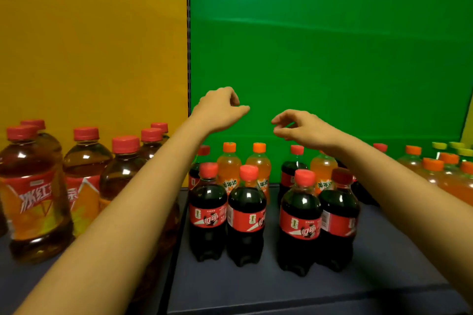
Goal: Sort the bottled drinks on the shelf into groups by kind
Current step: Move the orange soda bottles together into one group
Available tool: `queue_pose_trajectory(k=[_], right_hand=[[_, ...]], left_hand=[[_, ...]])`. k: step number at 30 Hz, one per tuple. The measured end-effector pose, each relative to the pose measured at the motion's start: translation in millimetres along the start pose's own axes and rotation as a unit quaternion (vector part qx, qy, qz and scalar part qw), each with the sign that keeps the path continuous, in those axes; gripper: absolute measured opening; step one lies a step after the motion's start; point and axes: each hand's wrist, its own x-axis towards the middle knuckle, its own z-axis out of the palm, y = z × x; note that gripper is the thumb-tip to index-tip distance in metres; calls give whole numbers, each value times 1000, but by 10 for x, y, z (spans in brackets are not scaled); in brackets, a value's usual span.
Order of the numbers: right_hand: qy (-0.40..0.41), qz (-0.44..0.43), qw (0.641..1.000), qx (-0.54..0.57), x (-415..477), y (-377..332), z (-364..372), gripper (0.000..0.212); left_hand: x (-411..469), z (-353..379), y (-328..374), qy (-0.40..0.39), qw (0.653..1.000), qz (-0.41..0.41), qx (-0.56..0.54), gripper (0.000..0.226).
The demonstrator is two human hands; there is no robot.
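Evidently poised to pluck the orange soda bottles [259, 166] from behind the cola bottles [207, 210], left hand [220, 110] and right hand [299, 126] hover loosely curled (both holding nothing).

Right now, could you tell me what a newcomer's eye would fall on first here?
The left hand and right hand hover empty at centre, above a cluster of dark cola bottles with orange soda bottles behind. The backdrop splits into a yellow panel on the left, behind large iced tea bottles, and a green panel on the right.
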Motion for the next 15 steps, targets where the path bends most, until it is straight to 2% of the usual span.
queue_pose_trajectory(k=[4, 10, 12, 15], right_hand=[[-59, 14, 998, -5, 297, 124, 90, 43], [-152, 35, 986, -56, 552, 203, 215, 60], [-189, 38, 978, -80, 607, 220, 215, 64], [-248, 52, 963, -89, 656, 252, 249, 69]], left_hand=[[374, 179, -111, -106, 986, -29, 125, 55], [611, 377, -217, -276, 943, -77, 168, 89], [650, 395, -258, -343, 919, -99, 169, 89], [669, 454, -347, -416, 890, -108, 155, 69]])
